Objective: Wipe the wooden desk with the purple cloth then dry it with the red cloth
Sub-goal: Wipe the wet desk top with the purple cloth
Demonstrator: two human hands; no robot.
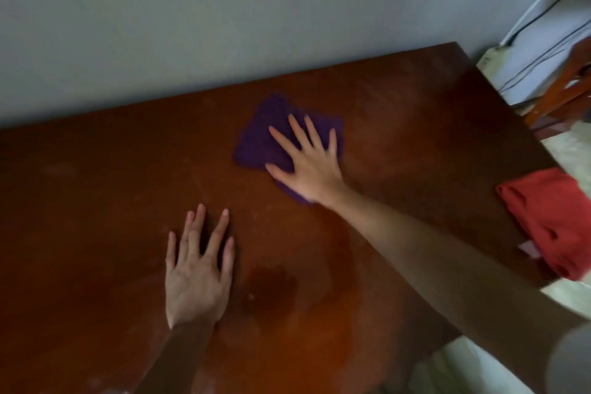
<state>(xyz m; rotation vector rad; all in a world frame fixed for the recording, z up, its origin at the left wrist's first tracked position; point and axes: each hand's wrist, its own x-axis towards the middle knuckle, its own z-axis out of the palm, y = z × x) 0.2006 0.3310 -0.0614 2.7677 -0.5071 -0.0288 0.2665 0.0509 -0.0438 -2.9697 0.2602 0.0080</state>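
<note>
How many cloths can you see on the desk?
2. The purple cloth lies flat near the middle of the wooden desk, under the right hand. The red cloth sits bunched at the desk's right edge.

grey wall (pixel 192 25), wooden chair (pixel 563 89), black cables (pixel 543 51)

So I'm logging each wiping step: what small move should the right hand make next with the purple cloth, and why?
Probably sweep the purple cloth toward the desk's near side. The right hand presses flat on it near the far edge of the desk, while a dark patch sits nearer, beside the left hand resting flat. The red cloth lies untouched at the right edge, so drying likely comes later.
</note>
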